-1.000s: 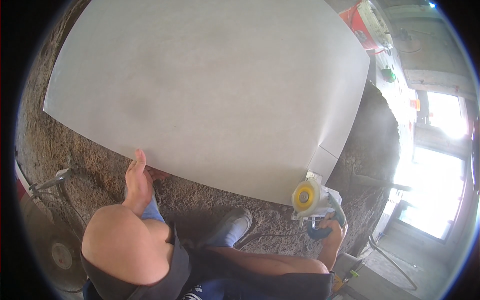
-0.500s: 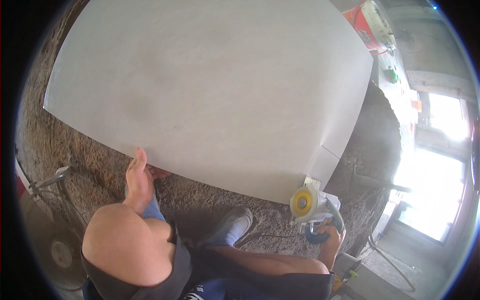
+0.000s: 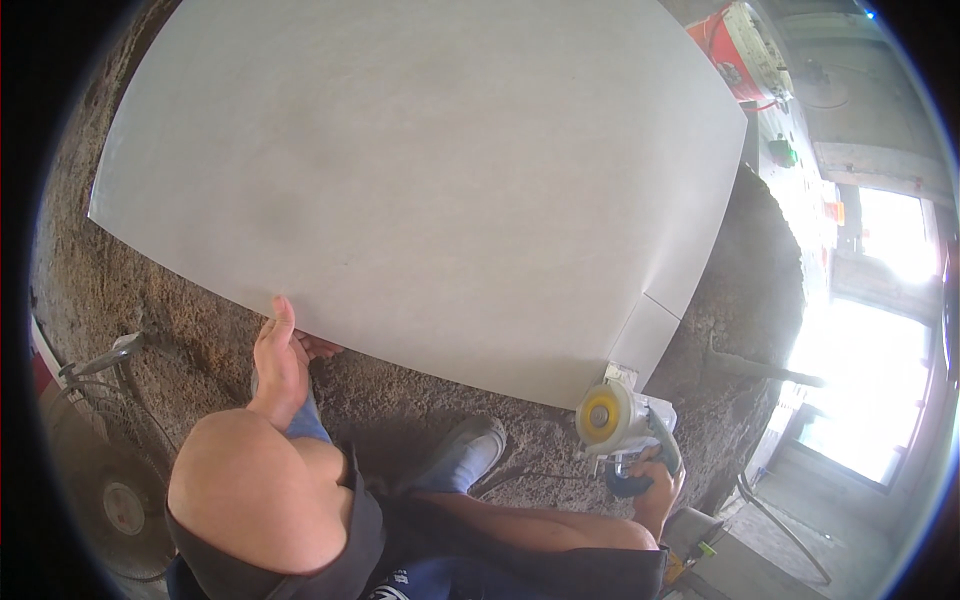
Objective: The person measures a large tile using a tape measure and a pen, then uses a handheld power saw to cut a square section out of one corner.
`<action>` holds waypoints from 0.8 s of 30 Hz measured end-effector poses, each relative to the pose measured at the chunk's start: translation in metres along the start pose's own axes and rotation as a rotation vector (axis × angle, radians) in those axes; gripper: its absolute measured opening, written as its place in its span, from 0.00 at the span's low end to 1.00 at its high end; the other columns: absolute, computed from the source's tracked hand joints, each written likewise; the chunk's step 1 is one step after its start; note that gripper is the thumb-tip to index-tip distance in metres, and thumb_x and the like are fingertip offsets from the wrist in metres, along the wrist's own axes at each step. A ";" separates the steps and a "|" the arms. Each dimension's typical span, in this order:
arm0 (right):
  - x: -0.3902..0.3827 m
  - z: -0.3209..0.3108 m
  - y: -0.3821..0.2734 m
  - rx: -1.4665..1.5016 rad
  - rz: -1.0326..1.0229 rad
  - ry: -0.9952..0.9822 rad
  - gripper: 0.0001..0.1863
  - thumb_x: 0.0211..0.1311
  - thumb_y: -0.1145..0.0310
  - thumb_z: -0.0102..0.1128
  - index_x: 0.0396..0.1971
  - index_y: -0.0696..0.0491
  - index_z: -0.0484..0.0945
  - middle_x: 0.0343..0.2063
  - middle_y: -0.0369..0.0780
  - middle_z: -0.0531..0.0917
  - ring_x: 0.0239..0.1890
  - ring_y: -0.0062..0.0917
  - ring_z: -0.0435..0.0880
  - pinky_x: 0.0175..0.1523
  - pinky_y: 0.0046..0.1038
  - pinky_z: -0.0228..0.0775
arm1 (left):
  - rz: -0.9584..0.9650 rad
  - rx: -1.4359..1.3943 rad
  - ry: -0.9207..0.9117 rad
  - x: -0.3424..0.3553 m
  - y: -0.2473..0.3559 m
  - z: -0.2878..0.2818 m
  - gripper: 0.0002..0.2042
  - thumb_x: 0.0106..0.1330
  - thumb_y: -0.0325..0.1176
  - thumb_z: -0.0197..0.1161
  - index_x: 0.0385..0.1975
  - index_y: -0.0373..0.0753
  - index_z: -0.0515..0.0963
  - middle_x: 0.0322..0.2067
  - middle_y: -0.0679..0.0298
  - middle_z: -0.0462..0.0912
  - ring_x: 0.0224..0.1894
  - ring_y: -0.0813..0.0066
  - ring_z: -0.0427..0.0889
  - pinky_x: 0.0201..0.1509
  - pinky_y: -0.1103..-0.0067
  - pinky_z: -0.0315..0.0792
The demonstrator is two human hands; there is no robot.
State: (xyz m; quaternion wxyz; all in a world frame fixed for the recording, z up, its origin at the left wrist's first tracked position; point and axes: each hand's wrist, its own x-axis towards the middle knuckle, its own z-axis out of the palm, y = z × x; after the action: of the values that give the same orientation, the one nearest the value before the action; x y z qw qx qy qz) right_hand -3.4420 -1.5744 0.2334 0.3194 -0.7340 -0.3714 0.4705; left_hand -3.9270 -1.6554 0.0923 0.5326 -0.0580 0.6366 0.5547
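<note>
**Tile on the floor, cutter at its near edge**

Tile (image 3: 420,180), a large pale grey slab, lies flat on the rough mortar floor (image 3: 420,400). A thin cut line runs in from its near edge close to the near right corner. The right hand (image 3: 655,485) has its grip clenched around the handle of an angle grinder (image 3: 620,420), whose yellow disc sits just at that edge. The left hand (image 3: 278,355) rests with fingers extended against the tile's near edge, grasping nothing. A fan (image 3: 90,470) stands at the person's left.
</note>
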 end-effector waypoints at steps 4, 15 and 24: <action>-0.003 0.003 -0.002 0.010 0.008 0.036 0.11 0.38 0.77 0.49 0.27 0.62 0.70 0.18 0.41 0.74 0.17 0.25 0.71 0.26 0.24 0.65 | 0.004 0.017 0.008 -0.003 0.007 0.004 0.29 0.73 0.56 0.39 0.42 0.31 0.71 0.31 0.53 0.82 0.28 0.66 0.81 0.34 0.74 0.73; -0.005 0.006 -0.012 0.033 0.026 0.063 0.11 0.38 0.77 0.49 0.27 0.63 0.71 0.18 0.41 0.74 0.17 0.25 0.71 0.26 0.25 0.66 | -0.010 0.022 0.026 -0.006 0.017 0.015 0.28 0.73 0.56 0.39 0.42 0.31 0.72 0.30 0.53 0.82 0.27 0.66 0.81 0.33 0.74 0.73; -0.007 0.008 -0.015 0.099 0.024 0.087 0.13 0.37 0.76 0.49 0.28 0.65 0.71 0.19 0.43 0.74 0.18 0.26 0.71 0.29 0.27 0.69 | -0.005 0.026 0.038 -0.008 0.022 0.020 0.29 0.72 0.59 0.41 0.42 0.32 0.72 0.29 0.55 0.82 0.27 0.67 0.81 0.33 0.75 0.72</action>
State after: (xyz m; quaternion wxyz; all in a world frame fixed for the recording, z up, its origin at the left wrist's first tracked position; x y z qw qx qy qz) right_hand -3.4552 -1.5712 0.2458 0.3653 -0.7415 -0.3246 0.4598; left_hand -3.9257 -1.6357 0.1156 0.5225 -0.0635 0.6536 0.5438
